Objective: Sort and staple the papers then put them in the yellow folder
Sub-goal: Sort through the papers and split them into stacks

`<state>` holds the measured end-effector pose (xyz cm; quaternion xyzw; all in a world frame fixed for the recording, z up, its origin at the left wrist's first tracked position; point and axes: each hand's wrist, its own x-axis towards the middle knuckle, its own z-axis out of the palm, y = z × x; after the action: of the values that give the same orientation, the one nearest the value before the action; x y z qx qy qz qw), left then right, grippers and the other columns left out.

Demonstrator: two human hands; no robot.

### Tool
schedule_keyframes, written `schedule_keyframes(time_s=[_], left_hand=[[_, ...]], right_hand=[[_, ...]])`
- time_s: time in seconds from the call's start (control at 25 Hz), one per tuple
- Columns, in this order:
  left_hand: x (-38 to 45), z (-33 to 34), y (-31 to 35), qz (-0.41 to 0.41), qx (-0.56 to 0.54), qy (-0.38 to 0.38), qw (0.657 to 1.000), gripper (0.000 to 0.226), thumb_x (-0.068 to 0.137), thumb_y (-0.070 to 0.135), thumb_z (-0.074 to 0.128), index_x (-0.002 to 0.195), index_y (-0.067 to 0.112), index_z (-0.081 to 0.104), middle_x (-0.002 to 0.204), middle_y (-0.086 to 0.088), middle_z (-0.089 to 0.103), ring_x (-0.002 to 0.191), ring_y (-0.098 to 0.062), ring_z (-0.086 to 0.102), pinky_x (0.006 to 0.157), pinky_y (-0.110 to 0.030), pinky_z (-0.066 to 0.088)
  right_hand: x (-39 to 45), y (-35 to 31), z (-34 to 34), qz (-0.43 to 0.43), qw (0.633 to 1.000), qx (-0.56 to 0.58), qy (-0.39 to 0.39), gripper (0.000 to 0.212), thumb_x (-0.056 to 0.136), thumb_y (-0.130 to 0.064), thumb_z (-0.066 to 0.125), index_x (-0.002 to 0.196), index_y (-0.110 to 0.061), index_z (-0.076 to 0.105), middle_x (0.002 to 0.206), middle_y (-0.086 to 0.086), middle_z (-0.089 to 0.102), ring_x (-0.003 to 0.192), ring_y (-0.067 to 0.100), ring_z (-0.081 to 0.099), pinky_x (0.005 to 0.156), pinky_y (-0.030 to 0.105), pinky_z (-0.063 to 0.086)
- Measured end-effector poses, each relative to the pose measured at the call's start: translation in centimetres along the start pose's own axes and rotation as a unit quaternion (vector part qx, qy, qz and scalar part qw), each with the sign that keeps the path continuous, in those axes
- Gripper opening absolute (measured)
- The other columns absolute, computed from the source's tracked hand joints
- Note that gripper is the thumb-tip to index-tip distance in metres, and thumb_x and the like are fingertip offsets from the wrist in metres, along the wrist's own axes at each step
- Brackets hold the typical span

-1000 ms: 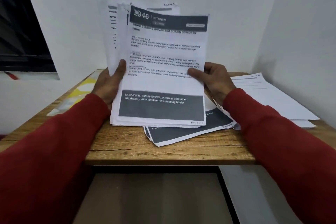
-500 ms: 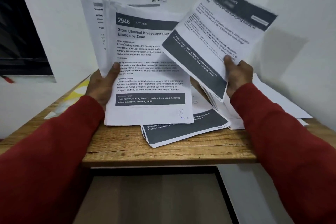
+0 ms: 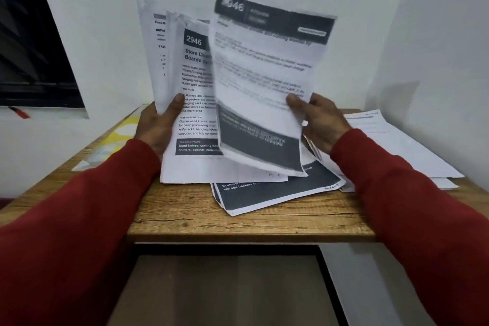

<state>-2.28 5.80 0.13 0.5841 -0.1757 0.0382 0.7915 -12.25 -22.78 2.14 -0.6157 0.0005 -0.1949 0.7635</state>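
My left hand [image 3: 158, 124] grips a fanned stack of printed papers [image 3: 193, 103], held upright with its lower edge on the wooden table [image 3: 251, 222]. The front sheet of that stack reads "2946". My right hand [image 3: 321, 122] pinches a single sheet [image 3: 264, 74] with dark header and footer bands; it is blurred and overlaps the right side of the stack. More printed sheets [image 3: 275, 190] lie flat on the table under both. The yellow folder [image 3: 116, 137] lies at the table's left edge, partly hidden by my left arm. No stapler is visible.
A second pile of white sheets [image 3: 397, 145] rests at the table's right side against the wall. White walls close in behind and to the right. A dark window [image 3: 34, 42] is at the left, with a red object [image 3: 19, 112] on its sill.
My right hand pulled the front sheet off the stack and out to the right, then brought it back left, so it now overlaps the stack. The left hand kept hold of its stack.
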Motion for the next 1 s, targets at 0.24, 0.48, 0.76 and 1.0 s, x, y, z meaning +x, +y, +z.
schedule_keyframes(time_s=[0.24, 0.48, 0.76, 1.0], left_hand=[[0.2, 0.3, -0.3, 0.004, 0.040, -0.014, 0.999, 0.025, 0.092, 0.028, 0.067, 0.105, 0.007, 0.066, 0.111, -0.021, 0.070, 0.100, -0.035, 0.069, 0.090, -0.057, 0.054], [-0.2, 0.6, 0.0, 0.013, 0.007, -0.037, 0.999, 0.029, 0.096, 0.030, 0.060, 0.116, 0.010, 0.065, 0.104, -0.005, 0.075, 0.092, -0.020, 0.073, 0.073, -0.033, 0.060], [-0.1, 0.2, 0.2, 0.017, -0.002, -0.005, 1.000, 0.018, 0.094, 0.029, 0.063, 0.106, 0.017, 0.068, 0.097, 0.002, 0.077, 0.092, -0.019, 0.073, 0.073, -0.031, 0.060], [-0.1, 0.2, 0.3, 0.016, -0.025, 0.002, 1.000, 0.014, 0.094, 0.028, 0.064, 0.103, 0.019, 0.068, 0.097, 0.001, 0.077, 0.093, -0.020, 0.073, 0.077, -0.035, 0.060]], right_hand=[[-0.4, 1.0, 1.1, -0.022, 0.997, -0.070, -0.038, 0.019, 0.082, 0.000, 0.072, 0.101, 0.003, 0.071, 0.097, 0.015, 0.076, 0.086, 0.026, 0.074, 0.077, 0.033, 0.059], [0.0, 0.3, 0.2, -0.063, 0.994, -0.081, 0.035, 0.018, 0.081, -0.001, 0.075, 0.098, 0.002, 0.072, 0.092, 0.013, 0.077, 0.084, 0.026, 0.074, 0.079, 0.035, 0.060], [1.2, -2.0, -3.6, -0.111, 0.970, 0.039, 0.211, 0.011, 0.082, 0.003, 0.074, 0.088, -0.006, 0.072, 0.082, 0.006, 0.076, 0.081, 0.023, 0.072, 0.079, 0.040, 0.060], [1.3, -1.7, -3.3, -0.099, 0.973, 0.057, 0.202, 0.032, 0.082, 0.012, 0.068, 0.109, -0.005, 0.065, 0.108, 0.016, 0.072, 0.100, 0.031, 0.071, 0.089, 0.045, 0.057]])
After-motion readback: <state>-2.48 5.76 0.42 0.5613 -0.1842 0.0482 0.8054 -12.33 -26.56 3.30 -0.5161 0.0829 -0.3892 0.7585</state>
